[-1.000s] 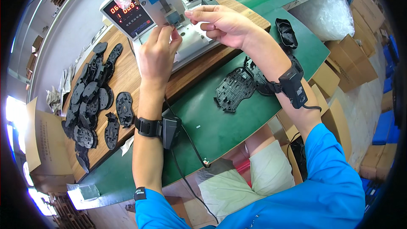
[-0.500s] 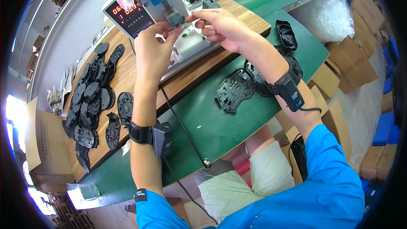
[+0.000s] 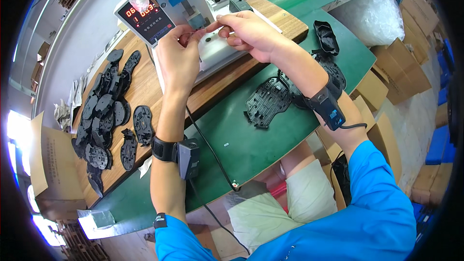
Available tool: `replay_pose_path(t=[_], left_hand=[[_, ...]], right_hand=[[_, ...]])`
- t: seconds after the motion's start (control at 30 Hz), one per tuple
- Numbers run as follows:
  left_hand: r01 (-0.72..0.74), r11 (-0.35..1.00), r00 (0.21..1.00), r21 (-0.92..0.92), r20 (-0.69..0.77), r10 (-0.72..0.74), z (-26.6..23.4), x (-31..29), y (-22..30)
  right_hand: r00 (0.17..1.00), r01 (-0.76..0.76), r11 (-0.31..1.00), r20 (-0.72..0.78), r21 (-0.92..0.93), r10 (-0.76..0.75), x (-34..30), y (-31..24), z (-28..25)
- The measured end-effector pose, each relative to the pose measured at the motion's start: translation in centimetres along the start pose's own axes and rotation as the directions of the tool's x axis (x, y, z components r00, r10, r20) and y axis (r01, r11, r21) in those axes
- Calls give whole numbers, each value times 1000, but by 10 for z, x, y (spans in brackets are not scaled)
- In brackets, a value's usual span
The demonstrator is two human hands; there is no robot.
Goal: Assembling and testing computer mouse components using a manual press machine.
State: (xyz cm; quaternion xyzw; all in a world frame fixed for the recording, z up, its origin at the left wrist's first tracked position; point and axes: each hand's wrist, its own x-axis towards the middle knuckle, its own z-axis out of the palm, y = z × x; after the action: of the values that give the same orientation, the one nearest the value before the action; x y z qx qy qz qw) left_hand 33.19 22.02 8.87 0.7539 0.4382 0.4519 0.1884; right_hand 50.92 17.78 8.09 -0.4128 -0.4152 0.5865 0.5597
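Note:
Both hands meet low in front of the press head (image 3: 197,20) of a small grey bench machine. My left hand (image 3: 178,60) is closed, thumb and forefinger pinched together; anything between them is too small to make out. From the right, my right hand (image 3: 249,36) reaches in with its forefinger stretched to the left fingertips and its other fingers curled. What its fingertips hold, if anything, is hidden. Just left of the press stands a control box (image 3: 145,18) with lit red digits. The light metal base (image 3: 215,54) of the machine shows beneath my hands.
A heap of black plastic shells (image 3: 101,111) covers the wooden board's left part. More black shells (image 3: 268,101) lie on the green table (image 3: 217,140) under my right forearm. A black cable (image 3: 208,142) crosses the table. Cardboard boxes (image 3: 398,67) stand at the right.
My left hand has shifted slightly right, and the fingertips of both hands have drawn closer together in front of the press. The shells have stayed in place.

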Motion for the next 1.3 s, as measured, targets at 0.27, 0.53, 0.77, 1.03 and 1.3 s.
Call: replay_pose_path(t=[0.27, 0.53, 0.77, 1.03, 1.3], left_hand=[[-7, 1000, 999, -2, -38, 7, 0, -2, 3], [-57, 998, 997, -31, 56, 59, -8, 7, -13], [-69, 988, 995, -140, 63, 79, -6, 11, -22], [-75, 978, 997, -192, -17, 74, 0, 10, -29], [-51, 989, 998, -139, 20, 54, -4, 9, -26]], right_hand=[[971, -156, 969, 209, 191, 115, -10, -13, -2], [959, -223, 880, 257, 419, 121, -2, -9, -7], [951, -274, 750, 283, 602, 121, 5, -2, -16], [929, -331, 661, 354, 673, 105, 5, 1, -17], [944, -293, 720, 312, 629, 111, 2, -3, -17]])
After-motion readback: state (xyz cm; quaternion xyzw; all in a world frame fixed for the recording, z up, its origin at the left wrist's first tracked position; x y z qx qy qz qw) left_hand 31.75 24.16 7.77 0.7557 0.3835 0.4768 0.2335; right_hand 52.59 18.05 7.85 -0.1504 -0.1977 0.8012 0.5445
